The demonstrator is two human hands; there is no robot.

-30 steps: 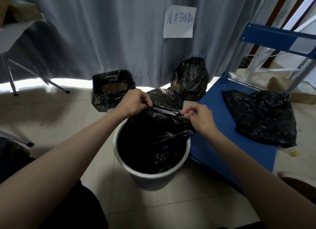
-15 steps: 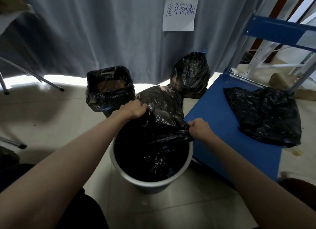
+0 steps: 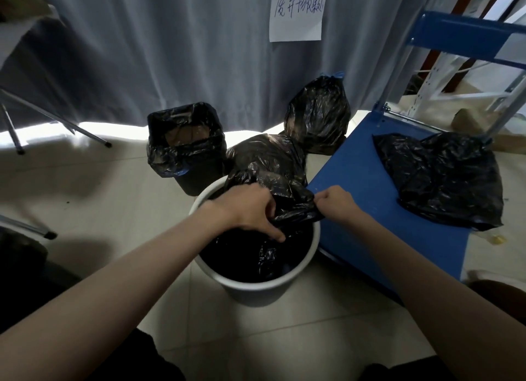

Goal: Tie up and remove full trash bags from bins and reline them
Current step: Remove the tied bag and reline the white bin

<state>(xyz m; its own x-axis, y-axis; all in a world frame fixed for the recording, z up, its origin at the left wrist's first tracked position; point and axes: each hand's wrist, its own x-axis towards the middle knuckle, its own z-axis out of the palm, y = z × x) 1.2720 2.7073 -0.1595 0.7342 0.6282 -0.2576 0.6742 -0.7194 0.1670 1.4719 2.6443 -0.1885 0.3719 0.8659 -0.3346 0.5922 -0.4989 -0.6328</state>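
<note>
Black crinkled plastic liner bag (image 3: 284, 198) sits half in the round white plastic bin (image 3: 308, 259) on the tiled floor, its body slumped down inside and its upper edge bunched across the far side of the opening. The right hand (image 3: 336, 204) pinches that edge in a closed fist just above the bin's right rim, next to the blue flat platform cart (image 3: 367, 198). The left hand (image 3: 247, 209) lies over the far-left part of the opening, thumb stretched down onto the film and fingers curled into the bunched plastic beside it; it appears to be gripping the bag, though the fingertips are hidden.

The stretch of edge held between the two hands runs left to right across the far half of the mouth, so the near rim, on the person's side, shows bare white. My judgement is that relining is under way and the coming move turns on this: the bag's mouth must be spread toward the near rim and folded over it, with each hand working its own side.

Behind the bin stand a black lined bin (image 3: 185, 147) and a tied black full bag (image 3: 318, 115); another black bag (image 3: 444, 181) lies flat on the cart.
</note>
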